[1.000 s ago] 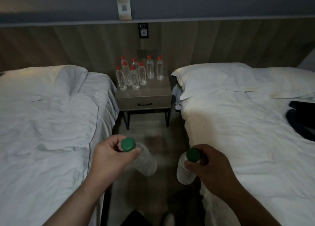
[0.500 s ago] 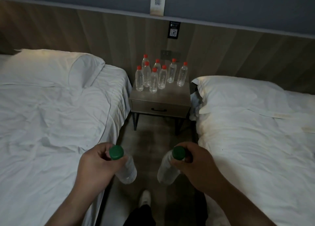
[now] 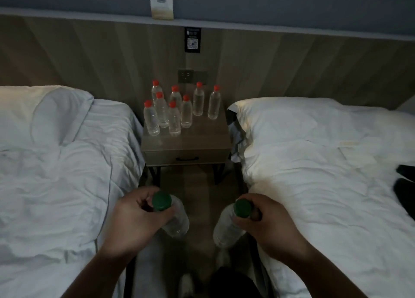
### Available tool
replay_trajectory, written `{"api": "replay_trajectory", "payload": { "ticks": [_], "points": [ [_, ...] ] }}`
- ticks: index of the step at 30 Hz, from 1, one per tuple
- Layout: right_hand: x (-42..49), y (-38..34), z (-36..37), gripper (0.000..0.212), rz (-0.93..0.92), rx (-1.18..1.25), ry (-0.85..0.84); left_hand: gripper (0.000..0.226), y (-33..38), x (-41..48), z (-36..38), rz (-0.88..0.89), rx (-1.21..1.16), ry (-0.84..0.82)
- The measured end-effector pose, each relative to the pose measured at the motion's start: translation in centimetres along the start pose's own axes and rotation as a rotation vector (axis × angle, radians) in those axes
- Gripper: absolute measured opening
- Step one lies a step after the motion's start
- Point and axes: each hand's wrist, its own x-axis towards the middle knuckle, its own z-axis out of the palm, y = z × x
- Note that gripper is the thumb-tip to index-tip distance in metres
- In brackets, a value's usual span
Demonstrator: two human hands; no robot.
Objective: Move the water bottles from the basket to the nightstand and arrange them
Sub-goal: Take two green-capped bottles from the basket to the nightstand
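Your left hand (image 3: 132, 221) grips green-cap bottle (image 3: 174, 217), right hand (image 3: 267, 223) grips 2nd bottle (image 3: 226, 227), both clear inside. 8 red-cap bottles (image 3: 179, 109) upright on nightstand (image 3: 190, 142), btwn beds.

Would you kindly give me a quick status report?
Left hand, right hand: each grips a green-capped bottle. Eight red-capped bottles stand on nightstand. Path clear.

Nightstand (image 3: 186, 144) nearer, centred again; both hands' bottles carried closer, grip unchanged
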Motion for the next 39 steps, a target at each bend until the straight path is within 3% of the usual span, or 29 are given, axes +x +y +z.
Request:
{"api": "replay_trajectory", "payload": {
  "ticks": [4,8,11,17,21,25,28,35,39],
  "points": [
    [3.6,2.6,-2.1,0.023,0.019,-0.150,-0.030,0.026,0.7,4.3,3.5,0.023,-0.008,-0.047],
    [8.1,4.6,-5.2,0.031,-0.002,-0.087,-0.009,0.019,1.9,8.9,6.9,-0.034,-0.028,-0.103],
    [12.2,5.7,-7.8,0.037,0.081,-0.052,-0.065,0.023,2.0,13.1,8.8,-0.021,0.103,-0.042],
    [21.7,7.9,-11.8,0.030,0.032,-0.097,-0.105,0.024,3.4,21.5,13.1,-0.030,0.303,0.029],
    [28.3,7.7,-12.8,0.016,0.023,-0.116,-0.131,0.030,3.0,26.8,14.8,-0.083,0.348,-0.009],
    [35.0,7.5,-11.9,0.031,0.027,-0.136,-0.121,0.025,1.5,33.1,16.3,-0.089,0.307,-0.042],
    [40.8,8.6,-9.9,0.017,0.018,-0.225,-0.164,0.026,-0.2,38.3,17.4,-0.088,0.313,-0.055],
    [52.0,11.0,-4.5,0.024,0.256,-0.239,-0.133,0.025,-5.1,49.1,20.0,-0.159,0.334,-0.094],
    [57.1,11.6,-2.4,0.027,0.314,-0.316,-0.236,0.024,-6.4,53.6,21.7,-0.129,0.433,-0.132]
  ]
}}
